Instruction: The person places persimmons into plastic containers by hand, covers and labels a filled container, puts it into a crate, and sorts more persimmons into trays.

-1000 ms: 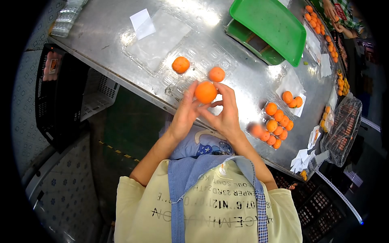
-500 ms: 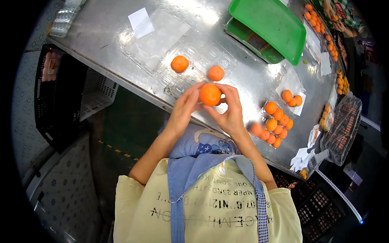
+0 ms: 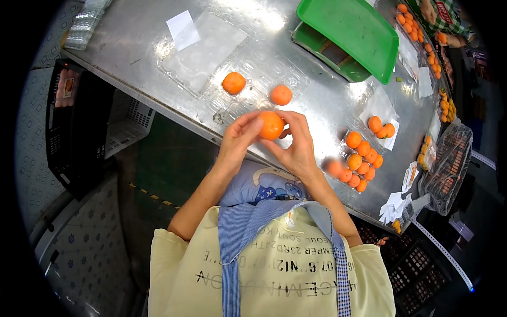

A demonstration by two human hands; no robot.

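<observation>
An orange fruit (image 3: 271, 126) is held between both hands near the table's front edge. My left hand (image 3: 238, 141) grips its left side, the thumb and fingers pressed on it. On the right side my right hand (image 3: 298, 145) closes its fingers and thumb around the fruit. Just beyond lies a clear plastic tray (image 3: 257, 79) with round hollows, bearing one orange fruit (image 3: 233, 83) at left and another (image 3: 281, 94) at right. The tray's open lid with a clear sheet (image 3: 211, 50) extends to the upper left.
A green tray (image 3: 351, 34) rests on a green container at the upper right. Several orange fruits (image 3: 363, 166) fill a clear pack at right. White papers (image 3: 393, 208) lie near the right corner. A co-worker's arm (image 3: 429, 10) shows at top right. Black crate (image 3: 79, 127) stands left.
Both hands have shifted slightly, and the fruit between them has moved a little and turned. The co-worker's hands at the top right have changed position.
</observation>
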